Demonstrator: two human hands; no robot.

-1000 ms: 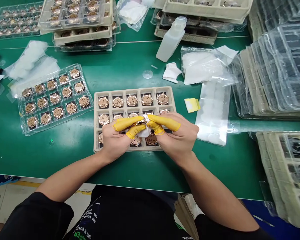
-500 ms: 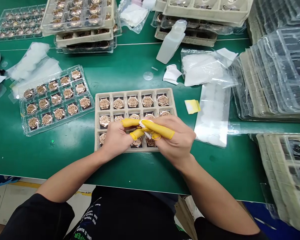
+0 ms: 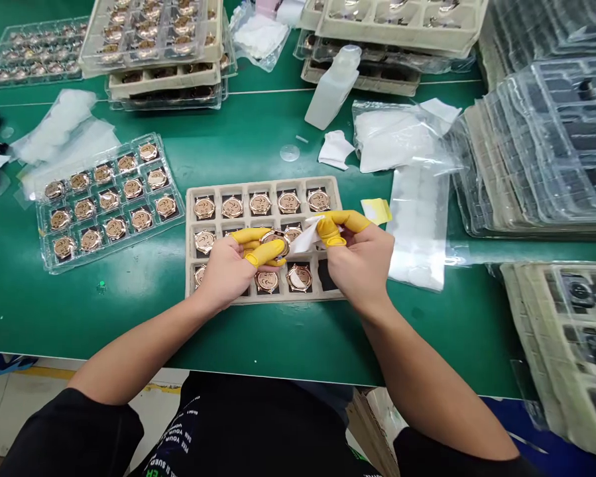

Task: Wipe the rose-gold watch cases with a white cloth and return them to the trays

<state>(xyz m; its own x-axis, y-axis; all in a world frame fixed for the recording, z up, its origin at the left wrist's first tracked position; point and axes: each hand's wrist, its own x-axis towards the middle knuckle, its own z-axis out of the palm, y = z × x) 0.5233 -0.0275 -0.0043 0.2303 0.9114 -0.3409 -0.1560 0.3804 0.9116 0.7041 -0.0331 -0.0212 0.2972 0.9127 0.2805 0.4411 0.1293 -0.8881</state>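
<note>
Between the yellow-covered fingertips of my left hand (image 3: 233, 264) is a rose-gold watch case (image 3: 280, 242), tilted on its edge. My right hand (image 3: 360, 255), also in yellow finger cots, pinches a white wipe (image 3: 306, 237) just right of the case. Both hands are over a beige compartment tray (image 3: 264, 185) that holds rows of rose-gold watch cases with engraved backs. One front-row watch case (image 3: 299, 277) has a pale patch on its back. The front right compartment (image 3: 327, 275) shows only its black lining. My hands hide part of the middle row.
A clear tray of watch cases (image 3: 109, 199) lies to the left. Behind stand a white bottle (image 3: 331, 89), stacked trays (image 3: 163, 79), and a bag of white wipes (image 3: 390, 136). A yellow-and-white piece (image 3: 376, 211) lies right of the tray. Clear trays (image 3: 541, 159) are piled at the right.
My right hand has moved right and away from my left, drawing the white wipe off. The watch case in my left hand now shows. The view has shifted slightly.
</note>
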